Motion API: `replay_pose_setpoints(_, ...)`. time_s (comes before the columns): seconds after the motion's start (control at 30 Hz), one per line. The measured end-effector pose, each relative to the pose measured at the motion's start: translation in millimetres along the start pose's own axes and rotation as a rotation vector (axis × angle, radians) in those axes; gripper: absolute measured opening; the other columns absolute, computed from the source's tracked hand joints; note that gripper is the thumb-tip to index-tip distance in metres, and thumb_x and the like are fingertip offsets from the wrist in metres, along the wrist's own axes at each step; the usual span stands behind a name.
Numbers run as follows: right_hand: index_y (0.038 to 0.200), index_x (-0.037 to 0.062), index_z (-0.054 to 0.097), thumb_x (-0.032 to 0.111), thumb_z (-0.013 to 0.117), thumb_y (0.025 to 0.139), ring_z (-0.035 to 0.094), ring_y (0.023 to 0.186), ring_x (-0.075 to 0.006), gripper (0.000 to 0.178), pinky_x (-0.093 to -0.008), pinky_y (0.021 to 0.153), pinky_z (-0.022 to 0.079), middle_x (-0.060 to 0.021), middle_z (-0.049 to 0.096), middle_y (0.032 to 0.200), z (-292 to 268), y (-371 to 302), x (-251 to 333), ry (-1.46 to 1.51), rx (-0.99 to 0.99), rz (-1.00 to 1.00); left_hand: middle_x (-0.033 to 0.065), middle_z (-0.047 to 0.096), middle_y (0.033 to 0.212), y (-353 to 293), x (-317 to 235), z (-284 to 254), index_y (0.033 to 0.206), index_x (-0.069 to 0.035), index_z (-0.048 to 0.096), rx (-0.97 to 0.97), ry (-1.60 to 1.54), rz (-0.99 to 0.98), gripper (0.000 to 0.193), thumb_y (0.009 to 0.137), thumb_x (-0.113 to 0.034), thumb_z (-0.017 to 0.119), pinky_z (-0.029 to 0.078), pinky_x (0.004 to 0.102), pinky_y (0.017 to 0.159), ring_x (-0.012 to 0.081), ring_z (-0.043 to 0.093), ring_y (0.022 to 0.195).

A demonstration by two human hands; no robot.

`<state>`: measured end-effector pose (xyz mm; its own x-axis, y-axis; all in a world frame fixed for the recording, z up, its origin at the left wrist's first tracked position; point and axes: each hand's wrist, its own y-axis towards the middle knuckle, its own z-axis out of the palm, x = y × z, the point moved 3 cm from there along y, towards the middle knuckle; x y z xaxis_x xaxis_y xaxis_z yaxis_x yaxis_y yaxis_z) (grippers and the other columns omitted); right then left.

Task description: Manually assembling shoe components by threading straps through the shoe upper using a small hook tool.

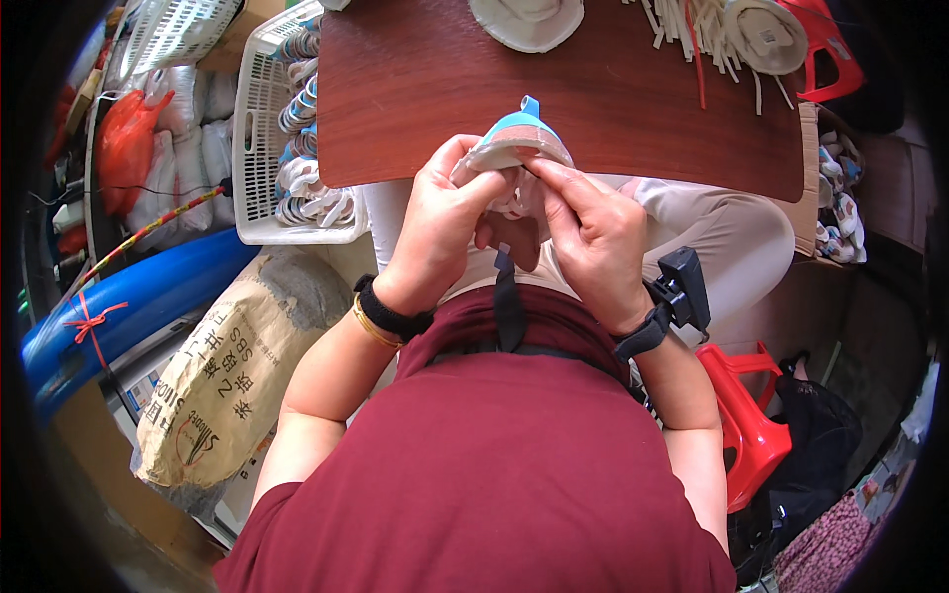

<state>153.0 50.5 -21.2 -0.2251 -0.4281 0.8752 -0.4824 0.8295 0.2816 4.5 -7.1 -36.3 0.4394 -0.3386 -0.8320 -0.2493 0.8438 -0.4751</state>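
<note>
Between both hands, at the near edge of the table, is a small shoe upper (519, 128) in light blue and grey-brown, with a blue loop standing at its far end. White material hangs from its underside. My left hand (445, 203) is closed on its left side, the thumb pressed along the near rim. My right hand (593, 227) pinches the right side of the rim with finger and thumb; whether those fingertips also hold something small is hidden.
The red-brown table (435, 89) bears a round whitish fabric piece (529, 22) and pale strips (687, 30). A white plastic basket (249, 148) of similar pieces stands left, beside a paper sack (232, 361) and blue roll (168, 287). Right are a cardboard box (809, 178) and red stool (756, 435).
</note>
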Motion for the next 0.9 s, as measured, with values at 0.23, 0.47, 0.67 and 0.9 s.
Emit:
replay_pose_setpoints(0.23,0.108,0.0065,0.071,0.004,0.065,0.085,0.069,0.076,-0.0294,0.025,-0.0356,0.065,0.055,-0.0131,0.069,0.087,0,-1,4,-0.071,0.057,-0.072,0.0012,0.065,0.085,-2,-5,2,0.11,-0.006,0.056,0.02,-0.015,0.054,0.02,0.091,-0.009,0.061,0.042,0.0183,0.046,0.0041,0.057,0.061)
replay_pose_setpoints(0.47,0.108,0.0055,0.07,0.004,0.064,0.085,0.069,0.074,-0.0291,0.024,-0.0357,0.064,0.055,-0.0128,0.069,0.086,0,-1,-1,-0.002,0.058,-0.042,-0.0018,0.064,0.083,-3,-4,10,0.107,-0.01,0.059,-0.078,0.019,0.102,0.016,0.093,-0.006,0.055,0.034,0.0162,0.043,0.0009,0.052,0.057)
replay_pose_setpoints(0.67,0.105,0.0014,0.07,0.005,0.062,0.087,0.07,0.082,-0.0321,0.02,-0.0366,0.072,0.056,-0.0182,0.07,0.096,-3,3,2,0.101,0.095,0.039,0.0009,0.064,0.088,-5,-10,4,0.11,-0.006,0.057,0.017,0.022,0.036,0.02,0.09,-0.006,0.058,0.049,0.0195,0.056,0.0057,0.061,0.075)
replay_pose_setpoints(0.9,0.106,0.0022,0.069,0.007,0.063,0.086,0.069,0.077,-0.0311,0.021,-0.0369,0.067,0.056,-0.0153,0.07,0.091,-2,9,-1,-0.008,0.103,-0.051,0.0038,0.066,0.094,-9,-21,9,0.114,-0.004,0.057,0.045,-0.035,-0.027,0.02,0.096,-0.014,0.053,0.051,0.0219,0.057,0.0093,0.062,0.072)
